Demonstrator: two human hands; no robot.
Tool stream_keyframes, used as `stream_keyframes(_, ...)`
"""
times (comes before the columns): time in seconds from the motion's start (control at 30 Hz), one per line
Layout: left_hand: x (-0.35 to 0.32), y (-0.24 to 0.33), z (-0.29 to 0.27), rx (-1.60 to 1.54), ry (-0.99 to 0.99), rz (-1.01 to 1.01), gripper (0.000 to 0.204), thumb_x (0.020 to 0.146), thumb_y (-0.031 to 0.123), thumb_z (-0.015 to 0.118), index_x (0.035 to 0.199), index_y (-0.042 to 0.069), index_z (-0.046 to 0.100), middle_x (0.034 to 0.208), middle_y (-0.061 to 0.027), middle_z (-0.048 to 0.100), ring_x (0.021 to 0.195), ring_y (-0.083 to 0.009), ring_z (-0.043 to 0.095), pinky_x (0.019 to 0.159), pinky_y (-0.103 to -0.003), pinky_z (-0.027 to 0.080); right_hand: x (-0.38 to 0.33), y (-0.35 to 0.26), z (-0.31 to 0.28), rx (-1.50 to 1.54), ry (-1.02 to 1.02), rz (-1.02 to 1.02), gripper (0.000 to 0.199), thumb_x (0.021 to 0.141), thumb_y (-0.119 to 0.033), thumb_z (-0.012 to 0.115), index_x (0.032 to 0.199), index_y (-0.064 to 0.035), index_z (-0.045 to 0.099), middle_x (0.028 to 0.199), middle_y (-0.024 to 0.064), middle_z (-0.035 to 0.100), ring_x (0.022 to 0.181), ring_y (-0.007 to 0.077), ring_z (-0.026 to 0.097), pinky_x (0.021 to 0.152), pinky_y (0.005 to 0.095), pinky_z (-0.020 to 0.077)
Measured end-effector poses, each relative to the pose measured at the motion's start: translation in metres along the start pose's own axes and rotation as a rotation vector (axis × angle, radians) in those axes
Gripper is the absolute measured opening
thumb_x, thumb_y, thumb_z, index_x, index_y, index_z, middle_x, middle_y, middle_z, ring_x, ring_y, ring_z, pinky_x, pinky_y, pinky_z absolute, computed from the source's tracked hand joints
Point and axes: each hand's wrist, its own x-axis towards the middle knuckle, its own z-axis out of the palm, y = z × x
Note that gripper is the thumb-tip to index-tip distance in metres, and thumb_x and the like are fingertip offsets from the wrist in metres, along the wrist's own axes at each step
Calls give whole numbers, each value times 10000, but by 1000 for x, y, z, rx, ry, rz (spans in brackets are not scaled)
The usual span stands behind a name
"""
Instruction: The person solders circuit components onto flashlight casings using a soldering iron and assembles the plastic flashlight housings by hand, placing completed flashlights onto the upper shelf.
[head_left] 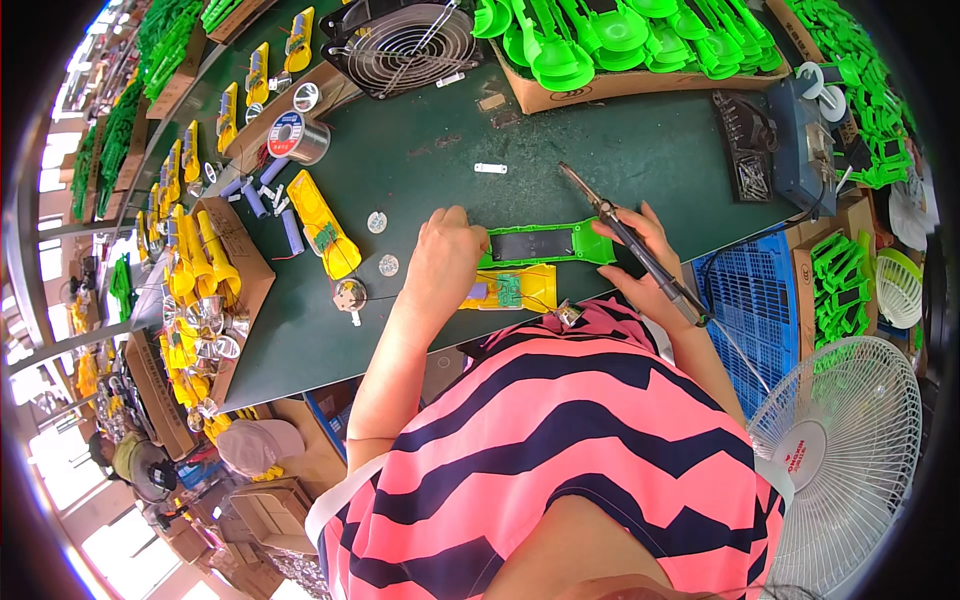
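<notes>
My left hand is closed on the left end of a green plastic casing with a dark panel along its middle. In my right hand is a soldering iron, its tip pointing up and left above the table. Fingers of that same hand also touch the casing's right end. Just below the casing, close to my body, lies a yellow plastic shell with a green circuit board. A small metal lamp cup sits beside the shell's right end.
Left of my hands are another yellow shell, a solder spool and purple battery cells. A black fan and a carton of green casings stand at the back. On the right are a blue soldering station and a white fan.
</notes>
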Motion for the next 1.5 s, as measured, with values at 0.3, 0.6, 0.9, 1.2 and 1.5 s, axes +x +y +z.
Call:
stream_keyframes(0.3,1,8,-11,32,65,11,64,650,59,618,704,37,644,723,-101,490,743,-264,490,647,-357,401,2,-1,-2,-24,-39,9,534,664,-70,685,1121,-56,410,1047,44,603,966,223,561,1019,469,223)
stream_keyframes(0.6,-16,54,5,167,113,225,255,629,58,581,883,77,581,907,-64,510,828,-235,487,685,-339,378,4,-1,-3,63,-51,26,518,658,-36,673,1114,-42,426,1048,59,594,965,235,561,1021,471,227)
stream_keyframes(0.9,-14,44,27,-245,381,154,92,634,11,640,711,49,608,669,-51,557,626,-228,550,576,-319,425,24,1,10,119,-15,-75,535,655,-10,664,1136,-44,432,1099,130,528,1022,325,509,888,366,408)
stream_keyframes(1.2,-1,39,26,-56,254,-121,35,702,70,604,736,67,614,696,-81,545,652,-266,557,576,-348,442,36,-1,0,63,-85,-298,394,671,-85,692,1024,-29,526,899,109,627,900,266,587,891,412,422)
stream_keyframes(1.5,4,34,18,-117,157,-160,68,674,37,573,717,68,616,683,-79,552,587,-260,567,529,-348,447,29,12,0,735,52,335,153,759,-33,622,873,50,561,778,85,583,617,119,587,551,214,474)
